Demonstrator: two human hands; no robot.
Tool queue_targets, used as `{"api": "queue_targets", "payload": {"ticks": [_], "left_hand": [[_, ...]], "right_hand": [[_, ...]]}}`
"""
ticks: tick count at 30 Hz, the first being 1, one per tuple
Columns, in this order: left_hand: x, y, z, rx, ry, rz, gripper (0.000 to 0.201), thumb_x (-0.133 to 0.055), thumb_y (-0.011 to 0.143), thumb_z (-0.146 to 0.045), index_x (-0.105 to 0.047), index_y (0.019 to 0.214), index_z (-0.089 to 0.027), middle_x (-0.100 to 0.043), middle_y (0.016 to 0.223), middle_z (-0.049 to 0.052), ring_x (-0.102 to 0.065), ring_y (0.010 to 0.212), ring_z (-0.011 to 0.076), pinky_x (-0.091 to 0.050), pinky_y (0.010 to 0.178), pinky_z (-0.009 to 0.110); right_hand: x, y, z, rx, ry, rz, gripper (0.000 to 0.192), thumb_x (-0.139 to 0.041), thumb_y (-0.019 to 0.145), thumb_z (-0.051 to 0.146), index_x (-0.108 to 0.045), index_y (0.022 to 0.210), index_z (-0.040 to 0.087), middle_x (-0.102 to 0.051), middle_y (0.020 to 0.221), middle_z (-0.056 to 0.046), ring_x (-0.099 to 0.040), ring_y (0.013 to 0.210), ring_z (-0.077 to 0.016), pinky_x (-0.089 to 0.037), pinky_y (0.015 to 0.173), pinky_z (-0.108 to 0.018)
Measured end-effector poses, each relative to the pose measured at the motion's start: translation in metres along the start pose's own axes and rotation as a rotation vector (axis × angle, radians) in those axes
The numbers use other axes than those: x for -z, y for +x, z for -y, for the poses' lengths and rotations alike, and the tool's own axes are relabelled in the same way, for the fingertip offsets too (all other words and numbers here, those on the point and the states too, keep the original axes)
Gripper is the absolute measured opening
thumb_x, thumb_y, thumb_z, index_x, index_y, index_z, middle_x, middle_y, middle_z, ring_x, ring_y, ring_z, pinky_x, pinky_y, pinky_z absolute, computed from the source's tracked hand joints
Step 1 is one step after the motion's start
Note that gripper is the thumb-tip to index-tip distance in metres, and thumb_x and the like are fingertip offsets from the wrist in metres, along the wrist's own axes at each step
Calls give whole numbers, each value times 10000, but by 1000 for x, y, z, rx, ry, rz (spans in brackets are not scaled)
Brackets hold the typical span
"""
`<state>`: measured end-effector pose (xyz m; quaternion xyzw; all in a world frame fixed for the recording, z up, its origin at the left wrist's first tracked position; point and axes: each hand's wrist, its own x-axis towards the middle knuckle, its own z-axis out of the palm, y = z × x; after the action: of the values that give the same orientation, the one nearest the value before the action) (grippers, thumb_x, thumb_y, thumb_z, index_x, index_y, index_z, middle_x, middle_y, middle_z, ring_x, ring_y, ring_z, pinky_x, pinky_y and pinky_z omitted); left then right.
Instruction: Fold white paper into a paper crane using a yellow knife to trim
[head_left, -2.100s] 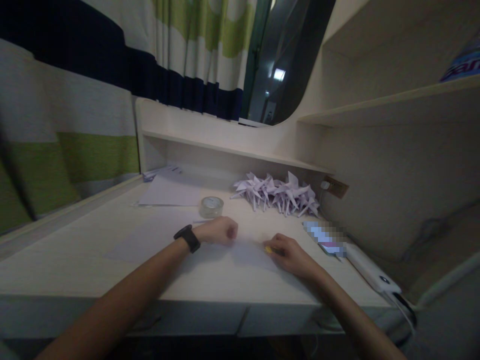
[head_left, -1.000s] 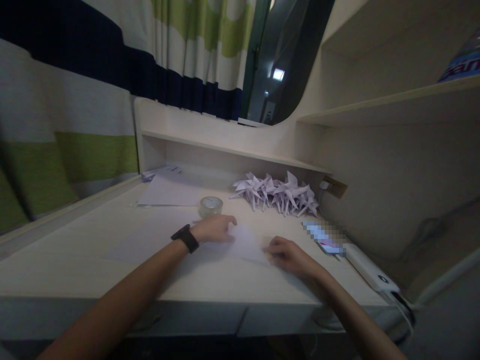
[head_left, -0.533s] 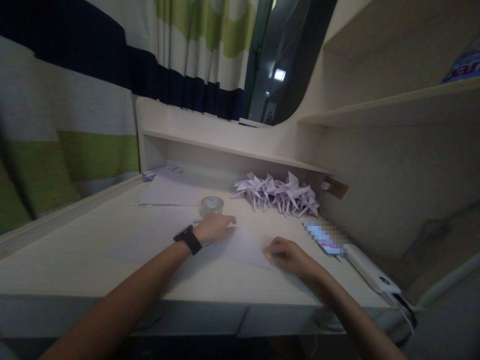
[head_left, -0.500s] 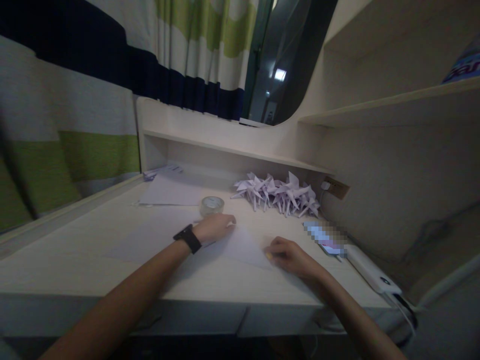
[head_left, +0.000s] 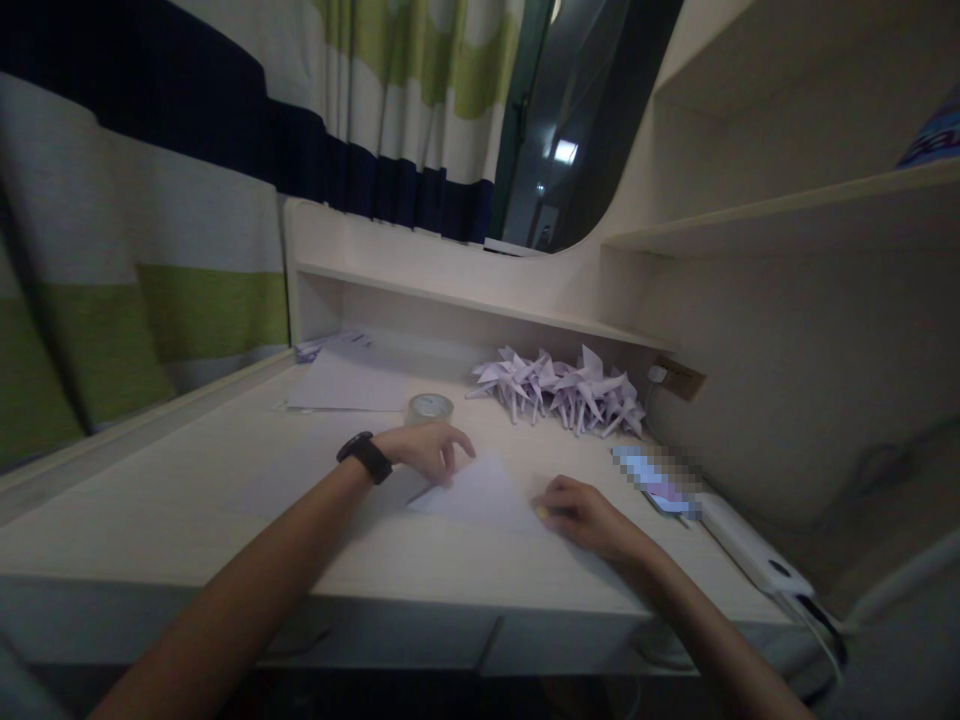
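Observation:
A pale folded sheet of paper (head_left: 480, 495) lies flat on the light wooden desk (head_left: 187, 520) between my hands. My left hand (head_left: 427, 449), with a black watch on its wrist, arches over the sheet's left edge and its fingertips press down on the paper. At the sheet's right corner my right hand (head_left: 581, 512) is curled, pinning that corner to the desk. A small yellow bit shows under its fingers; I cannot tell what it is.
A roll of clear tape (head_left: 430, 408) stands just behind my left hand. A heap of pale folded paper cranes (head_left: 562, 390) lies at the back. Flat sheets (head_left: 349, 380) rest at the back left. A phone (head_left: 660, 482) and a white power bank (head_left: 750, 550) lie to the right.
My left hand was a fist, then opened and slid along the sheet's far edge; its fingertips are now lower on the left edge. The right hand has stayed put.

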<state>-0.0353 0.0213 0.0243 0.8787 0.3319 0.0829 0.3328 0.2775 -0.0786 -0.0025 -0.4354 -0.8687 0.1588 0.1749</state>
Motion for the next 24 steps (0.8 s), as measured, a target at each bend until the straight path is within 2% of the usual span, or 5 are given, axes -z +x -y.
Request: {"api": "queue_targets", "payload": {"ticks": [4,9,13,17,24], "left_hand": [[-2,0,-2,21,94,-64,576,-761,638,-337,-608,1167,-165,-721,887,57,-645,724,178,-456,622,246],[-27,7,-21,-166,242,-388,385,-579,835,-399,-626,1123,-149,-676,1096,97,-623,964,209,-457,835,301],[-64,13,-45,-359,361,-283,454,-467,913,-469,-536,1279,-208,-571,1315,85,-488,1232,240,-351,1028,362],[-92,13,-53,-300,503,-212,564,-338,929,-573,-402,1399,-267,-384,1483,87,-297,1369,323,-190,1094,538],[-99,14,-45,-176,558,-197,615,-233,932,-604,-363,1422,-255,-332,1505,120,-261,1376,360,-166,1068,604]], "right_hand": [[0,0,0,2,7,-6,264,-575,877,344,-718,1042,196,-601,929,-79,-583,821,-179,-441,749,-277],[0,0,4,-1,-22,-13,267,-571,884,358,-714,1055,211,-602,945,-79,-581,847,-186,-440,779,-289],[0,1,6,4,-27,-8,283,-567,887,366,-705,1081,212,-601,955,-80,-581,852,-187,-444,790,-295],[-1,0,7,25,-40,-27,285,-560,892,353,-695,1093,203,-599,954,-85,-576,866,-192,-442,803,-299],[0,-5,10,45,-28,-36,266,-547,900,358,-705,1022,182,-600,941,-83,-576,827,-177,-445,756,-276]]}}
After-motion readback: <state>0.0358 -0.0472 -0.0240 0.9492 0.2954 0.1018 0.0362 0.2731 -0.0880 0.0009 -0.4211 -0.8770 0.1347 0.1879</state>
